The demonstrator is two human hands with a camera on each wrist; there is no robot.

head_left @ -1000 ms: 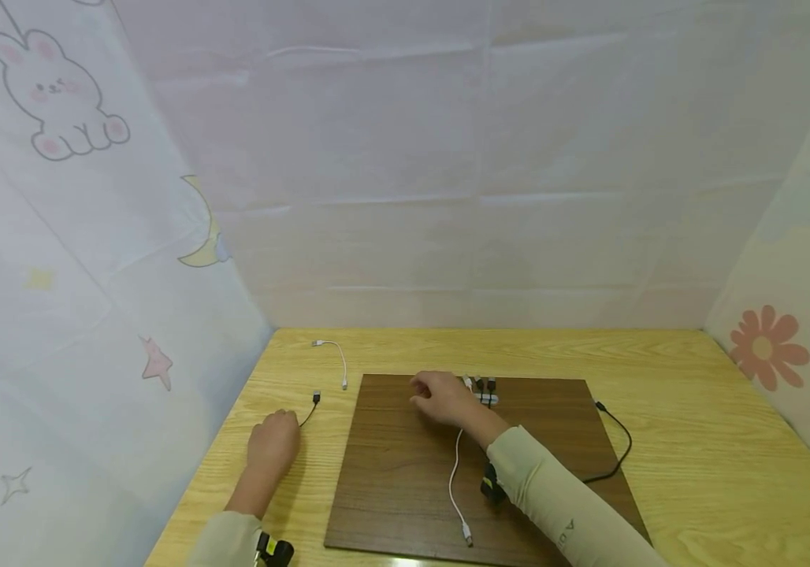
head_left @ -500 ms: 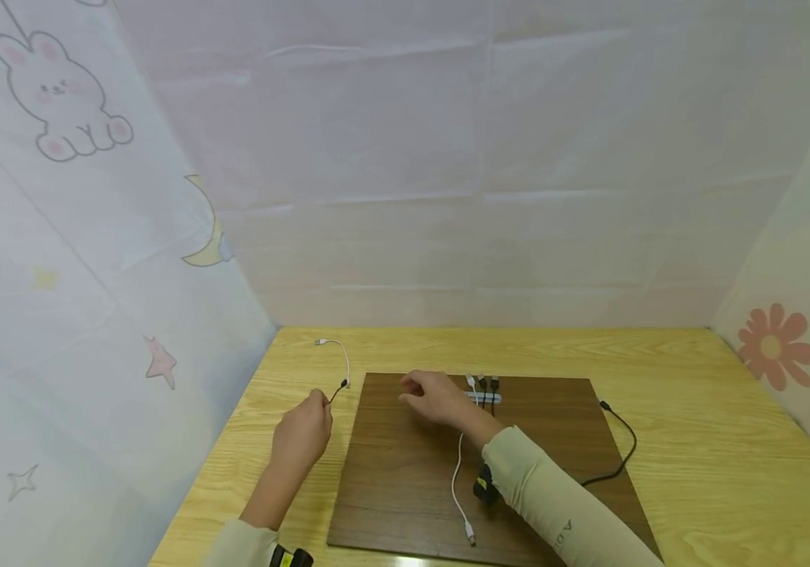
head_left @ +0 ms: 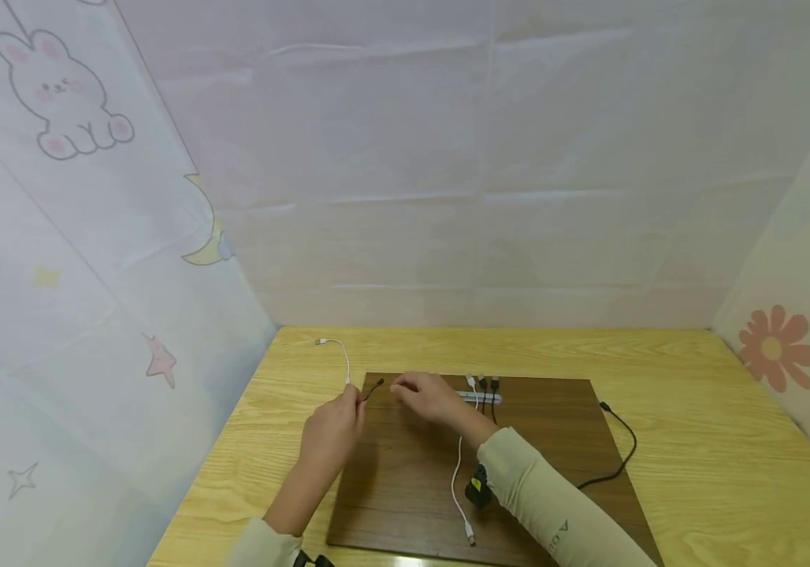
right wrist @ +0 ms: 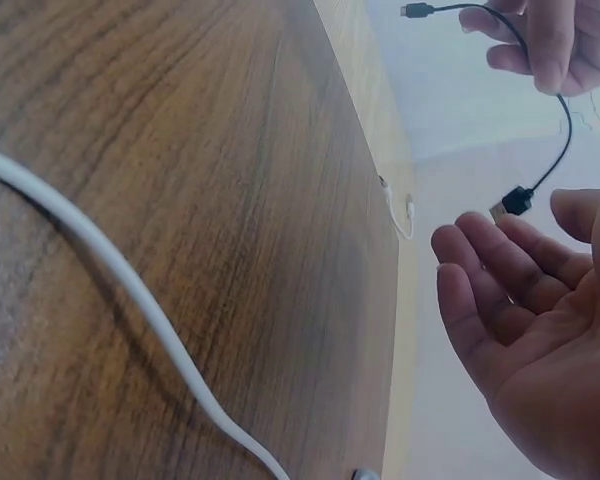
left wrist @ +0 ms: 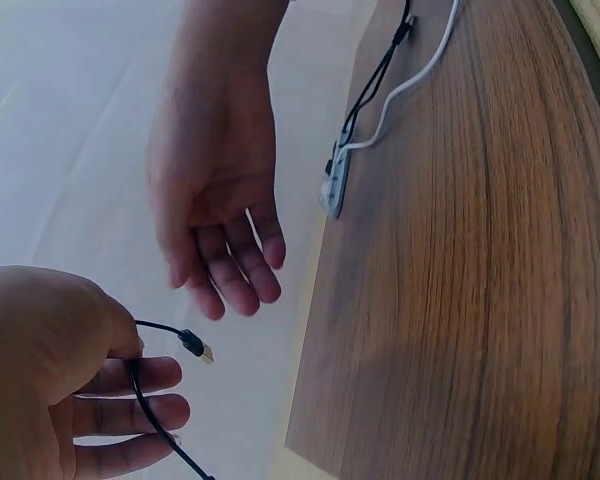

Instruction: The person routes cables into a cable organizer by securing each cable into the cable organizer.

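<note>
My left hand pinches a short black USB cable between thumb and fingers, over the left edge of the brown wooden board. One end of the cable, with a metal USB plug, sticks out toward my right hand. That hand hovers above the board's back part, its fingers loosely bent and holding nothing. In the right wrist view the plug is close to its fingertips; contact is unclear. Beside the right hand lies a pale cable holder, carrying a white cable and black cables.
Another white cable lies on the yellow wood-grain table at the back left. To the board's right curves a black cable. Patterned cloth walls enclose the table's back and sides.
My left hand has moved right and away from me, carrying the black USB cable from the table to the board's left edge. The right hand has shifted slightly left.
</note>
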